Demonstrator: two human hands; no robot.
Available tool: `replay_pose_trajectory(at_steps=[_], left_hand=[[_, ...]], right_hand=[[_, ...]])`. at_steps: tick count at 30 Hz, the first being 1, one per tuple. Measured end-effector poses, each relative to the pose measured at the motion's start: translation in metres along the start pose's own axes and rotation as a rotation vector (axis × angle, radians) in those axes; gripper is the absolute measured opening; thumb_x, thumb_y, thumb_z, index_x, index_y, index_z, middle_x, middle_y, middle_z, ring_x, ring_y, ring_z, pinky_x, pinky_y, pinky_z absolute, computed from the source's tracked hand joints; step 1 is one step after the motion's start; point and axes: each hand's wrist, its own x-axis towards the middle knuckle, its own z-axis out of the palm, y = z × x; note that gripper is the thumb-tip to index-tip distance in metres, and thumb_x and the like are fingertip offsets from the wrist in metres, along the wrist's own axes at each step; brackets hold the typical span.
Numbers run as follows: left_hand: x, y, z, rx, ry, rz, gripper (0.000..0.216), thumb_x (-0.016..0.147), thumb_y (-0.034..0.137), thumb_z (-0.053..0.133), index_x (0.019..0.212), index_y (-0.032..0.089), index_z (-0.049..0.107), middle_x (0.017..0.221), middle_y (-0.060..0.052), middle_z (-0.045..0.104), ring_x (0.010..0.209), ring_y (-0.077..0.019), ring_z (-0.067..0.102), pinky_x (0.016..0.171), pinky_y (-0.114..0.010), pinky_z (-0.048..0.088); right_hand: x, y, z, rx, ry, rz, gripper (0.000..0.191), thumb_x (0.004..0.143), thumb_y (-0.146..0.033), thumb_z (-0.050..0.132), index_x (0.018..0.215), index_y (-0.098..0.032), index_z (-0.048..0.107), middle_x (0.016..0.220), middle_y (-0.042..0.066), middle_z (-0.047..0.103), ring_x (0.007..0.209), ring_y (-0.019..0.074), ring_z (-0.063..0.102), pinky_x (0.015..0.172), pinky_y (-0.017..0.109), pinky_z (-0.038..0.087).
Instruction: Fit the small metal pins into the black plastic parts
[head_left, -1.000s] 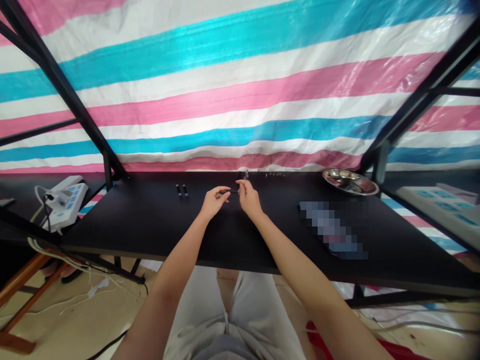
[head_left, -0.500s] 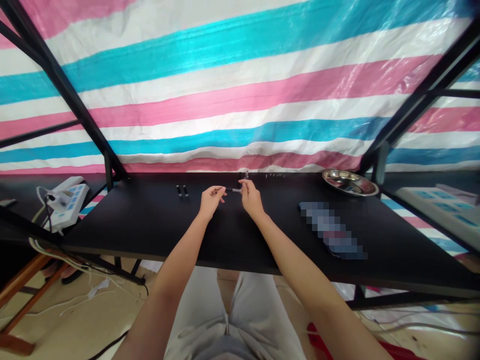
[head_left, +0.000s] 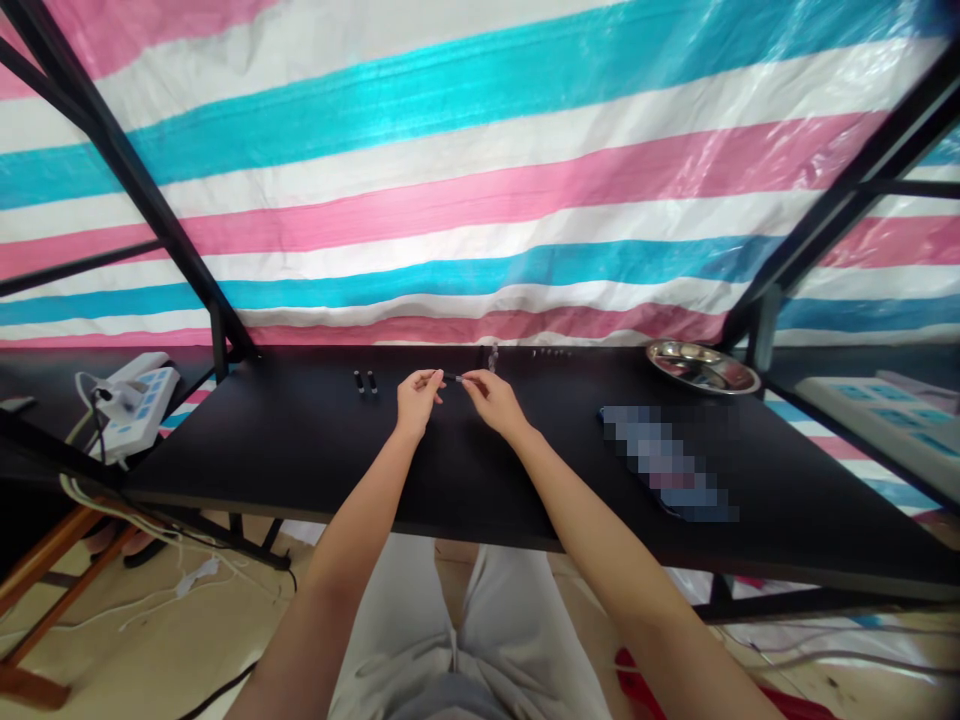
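Over the middle of the black table [head_left: 300, 450], my left hand [head_left: 417, 398] and my right hand [head_left: 489, 400] face each other with fingers pinched. Between the two pinches runs a short thin dark piece [head_left: 450, 377], too small to name. Two small black cylinders [head_left: 364, 382] stand just left of my left hand. A small clear upright part [head_left: 493, 354] and a row of tiny dark bits [head_left: 550, 352] sit near the table's far edge, behind my right hand.
A shiny metal dish [head_left: 701, 365] sits at the far right of the table. A blurred flat object [head_left: 667, 462] lies right of my right arm. A white power strip [head_left: 131, 395] with cables rests at the left. Black frame bars rise on both sides before a striped tarp.
My right hand has dropped slightly and drawn its pinch in toward the left hand. The thin piece between the fingers looks shorter than before. My left hand has barely moved.
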Motion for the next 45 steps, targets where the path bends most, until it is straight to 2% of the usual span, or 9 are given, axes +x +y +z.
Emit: replay_pose_trajectory(at_steps=[6, 13, 17, 23, 27, 31, 35, 39, 45], left_hand=[[0.001, -0.001, 0.0, -0.06, -0.102, 0.016, 0.041, 0.06, 0.039, 0.071, 0.091, 0.014, 0.062, 0.078, -0.003, 0.063, 0.044, -0.0044, 0.049, 0.04, -0.019, 0.031], [0.001, -0.004, -0.002, -0.047, -0.122, 0.016, 0.04, 0.058, 0.037, 0.073, 0.089, 0.015, 0.063, 0.081, -0.002, 0.062, 0.047, -0.0038, 0.048, 0.045, -0.02, 0.037], [0.001, -0.004, -0.002, -0.059, -0.137, 0.007, 0.039, 0.058, 0.037, 0.073, 0.089, 0.015, 0.063, 0.082, -0.002, 0.062, 0.048, -0.004, 0.049, 0.045, -0.02, 0.036], [0.001, -0.005, -0.001, -0.049, -0.115, 0.021, 0.035, 0.06, 0.038, 0.071, 0.085, 0.015, 0.064, 0.079, -0.002, 0.06, 0.046, -0.0037, 0.047, 0.042, -0.02, 0.032], [0.002, -0.006, 0.0, -0.039, -0.023, 0.042, 0.033, 0.061, 0.04, 0.07, 0.082, 0.015, 0.062, 0.075, -0.001, 0.059, 0.045, -0.0035, 0.047, 0.043, -0.019, 0.034], [0.005, -0.008, -0.002, -0.02, 0.092, 0.029, 0.032, 0.062, 0.04, 0.068, 0.078, 0.015, 0.058, 0.074, 0.001, 0.058, 0.043, -0.0029, 0.045, 0.043, -0.019, 0.035], [0.006, -0.011, -0.003, 0.039, 0.096, 0.029, 0.029, 0.063, 0.038, 0.068, 0.076, 0.015, 0.056, 0.074, 0.001, 0.057, 0.042, -0.003, 0.046, 0.043, -0.019, 0.036], [0.005, -0.014, -0.001, 0.065, 0.068, 0.027, 0.028, 0.063, 0.036, 0.068, 0.074, 0.015, 0.055, 0.075, 0.0, 0.058, 0.04, -0.0035, 0.048, 0.043, -0.02, 0.035], [0.004, -0.014, 0.0, 0.062, 0.045, 0.019, 0.029, 0.061, 0.037, 0.069, 0.075, 0.015, 0.055, 0.075, -0.001, 0.06, 0.04, -0.0044, 0.049, 0.043, -0.02, 0.035]], right_hand=[[0.001, 0.006, 0.002, -0.075, 0.048, -0.035, 0.029, 0.085, -0.037, 0.042, 0.098, -0.018, 0.061, 0.095, 0.009, 0.064, 0.081, 0.018, 0.06, 0.076, 0.032, 0.047], [0.001, 0.01, 0.003, -0.078, 0.05, -0.053, 0.029, 0.085, -0.035, 0.043, 0.1, -0.018, 0.061, 0.098, 0.009, 0.064, 0.087, 0.0189, 0.06, 0.079, 0.032, 0.047], [0.0, 0.012, 0.004, -0.089, 0.033, -0.045, 0.029, 0.086, -0.034, 0.042, 0.102, -0.018, 0.06, 0.099, 0.009, 0.064, 0.087, 0.0182, 0.06, 0.079, 0.031, 0.047], [0.0, 0.007, 0.003, -0.124, -0.016, -0.069, 0.026, 0.086, -0.031, 0.042, 0.098, -0.018, 0.062, 0.092, 0.006, 0.063, 0.083, 0.0169, 0.058, 0.076, 0.029, 0.045], [0.001, 0.008, -0.001, -0.233, -0.013, -0.067, 0.022, 0.084, -0.03, 0.046, 0.091, -0.019, 0.064, 0.09, 0.007, 0.06, 0.082, 0.0172, 0.055, 0.072, 0.028, 0.044], [0.005, 0.017, -0.011, -0.366, 0.081, 0.064, 0.02, 0.081, -0.027, 0.048, 0.086, -0.018, 0.065, 0.084, 0.008, 0.059, 0.081, 0.0193, 0.054, 0.073, 0.03, 0.043], [0.008, 0.025, -0.021, -0.371, 0.141, 0.261, 0.019, 0.079, -0.023, 0.048, 0.089, -0.017, 0.063, 0.085, 0.007, 0.063, 0.08, 0.0189, 0.056, 0.073, 0.03, 0.042], [0.008, 0.031, -0.022, -0.363, 0.119, 0.408, 0.018, 0.078, -0.024, 0.051, 0.09, -0.019, 0.063, 0.087, 0.005, 0.067, 0.081, 0.0175, 0.059, 0.073, 0.028, 0.042], [0.015, 0.038, -0.016, -0.411, 0.037, 0.492, 0.018, 0.079, -0.03, 0.052, 0.086, -0.02, 0.065, 0.085, 0.004, 0.068, 0.08, 0.017, 0.061, 0.071, 0.026, 0.043]])
